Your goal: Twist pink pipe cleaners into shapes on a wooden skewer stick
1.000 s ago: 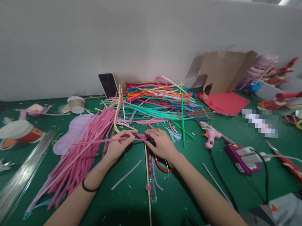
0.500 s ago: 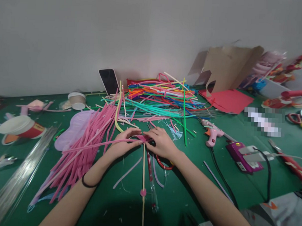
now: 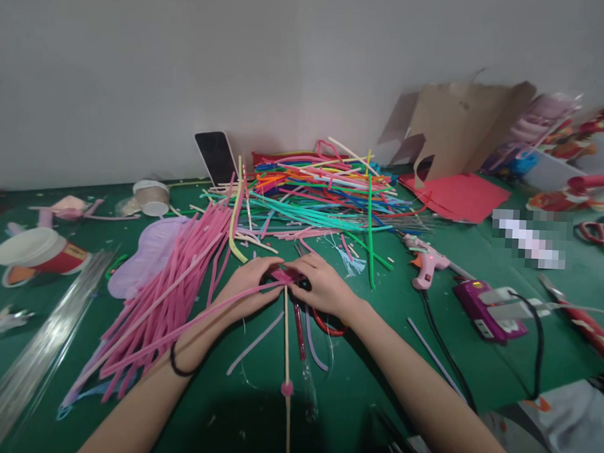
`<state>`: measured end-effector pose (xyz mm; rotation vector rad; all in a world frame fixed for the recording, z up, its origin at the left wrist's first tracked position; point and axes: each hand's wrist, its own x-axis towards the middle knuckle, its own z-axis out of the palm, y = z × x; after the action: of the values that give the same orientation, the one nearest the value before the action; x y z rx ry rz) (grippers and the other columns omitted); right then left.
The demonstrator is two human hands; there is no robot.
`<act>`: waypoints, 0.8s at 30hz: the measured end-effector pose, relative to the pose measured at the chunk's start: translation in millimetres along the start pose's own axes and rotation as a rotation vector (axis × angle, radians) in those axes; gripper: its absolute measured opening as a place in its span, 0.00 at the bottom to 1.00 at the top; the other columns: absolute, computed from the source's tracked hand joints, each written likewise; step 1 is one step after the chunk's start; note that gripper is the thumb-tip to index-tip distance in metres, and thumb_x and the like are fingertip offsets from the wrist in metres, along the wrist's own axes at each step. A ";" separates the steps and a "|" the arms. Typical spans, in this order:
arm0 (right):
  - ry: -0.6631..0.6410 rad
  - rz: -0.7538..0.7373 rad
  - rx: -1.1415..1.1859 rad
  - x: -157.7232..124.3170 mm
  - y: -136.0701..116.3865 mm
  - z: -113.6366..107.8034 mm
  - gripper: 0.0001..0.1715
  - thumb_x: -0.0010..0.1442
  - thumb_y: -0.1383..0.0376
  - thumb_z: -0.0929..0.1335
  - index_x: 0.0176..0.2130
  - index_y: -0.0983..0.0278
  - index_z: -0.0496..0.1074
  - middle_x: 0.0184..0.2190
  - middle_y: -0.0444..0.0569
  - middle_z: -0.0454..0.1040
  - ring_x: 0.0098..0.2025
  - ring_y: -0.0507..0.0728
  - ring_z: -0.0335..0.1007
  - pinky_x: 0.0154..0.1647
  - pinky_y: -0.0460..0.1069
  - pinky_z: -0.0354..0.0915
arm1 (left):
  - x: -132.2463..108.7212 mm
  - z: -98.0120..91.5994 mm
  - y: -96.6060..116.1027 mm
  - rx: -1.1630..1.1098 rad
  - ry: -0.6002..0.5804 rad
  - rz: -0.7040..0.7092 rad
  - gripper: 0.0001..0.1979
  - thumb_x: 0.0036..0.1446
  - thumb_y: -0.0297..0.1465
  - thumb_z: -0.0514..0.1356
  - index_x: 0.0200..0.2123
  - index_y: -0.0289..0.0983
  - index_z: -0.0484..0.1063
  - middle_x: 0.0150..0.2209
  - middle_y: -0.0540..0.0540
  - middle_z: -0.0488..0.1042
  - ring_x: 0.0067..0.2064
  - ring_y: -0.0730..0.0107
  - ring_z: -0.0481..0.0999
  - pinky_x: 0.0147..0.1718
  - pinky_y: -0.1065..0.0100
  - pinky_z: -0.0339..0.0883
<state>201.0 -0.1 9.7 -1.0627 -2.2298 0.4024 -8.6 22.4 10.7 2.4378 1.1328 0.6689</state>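
My left hand [image 3: 246, 287] and my right hand [image 3: 319, 286] meet at mid-table, fingers pinched on a small pink twisted piece [image 3: 284, 275] at the top end of a thin wooden stick [image 3: 287, 359]. A long pink pipe cleaner [image 3: 203, 312] trails from that piece down to the left, over my left wrist. The stick runs toward me and carries a small pink heart [image 3: 287, 388]. Red-handled scissors [image 3: 328, 324] lie partly under my right hand.
On the green table: a heap of pink pipe cleaners [image 3: 174, 281] at left, a many-coloured pile [image 3: 323, 194] behind, a phone [image 3: 215, 157] leaning on the wall, a pink glue gun [image 3: 427, 264], a purple power strip [image 3: 483, 308], red paper [image 3: 458, 196], cardboard [image 3: 461, 126], paper cups [image 3: 35, 258].
Both hands stayed together on the pink piece. The trailing pink pipe cleaner swung from pointing left to lying over my left wrist. The stick turned a little; the camera shifted slightly.
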 end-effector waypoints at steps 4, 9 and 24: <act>-0.001 -0.008 0.011 0.7 0.2 -1.0 0.20 0.59 0.67 0.67 0.52 0.66 0.68 0.44 0.55 0.74 0.47 0.59 0.67 0.52 0.56 0.64 | -0.4 0.3 -0.1 0.009 0.035 0.017 0.20 0.55 0.33 0.61 0.51 0.37 0.67 0.48 0.42 0.75 0.49 0.60 0.75 0.50 0.60 0.68; -0.014 0.001 0.012 0.0 1.9 -0.8 0.18 0.61 0.65 0.66 0.52 0.65 0.68 0.44 0.55 0.74 0.47 0.59 0.69 0.51 0.55 0.65 | 1.0 -5.6 6.7 -0.090 -0.015 -0.032 0.20 0.56 0.35 0.60 0.52 0.38 0.68 0.49 0.42 0.75 0.51 0.58 0.74 0.53 0.58 0.66; 0.012 0.113 0.120 0.8 2.8 -14.1 0.16 0.60 0.56 0.69 0.44 0.64 0.74 0.38 0.50 0.78 0.41 0.56 0.73 0.44 0.50 0.66 | 5.8 -37.2 -0.8 -0.859 -0.278 -0.265 0.14 0.51 0.37 0.65 0.41 0.37 0.77 0.47 0.40 0.77 0.52 0.54 0.75 0.52 0.57 0.66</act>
<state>211.5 2.3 19.2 -1.1264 -2.1125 0.5696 -26.6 32.2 42.3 1.5609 0.7995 0.5514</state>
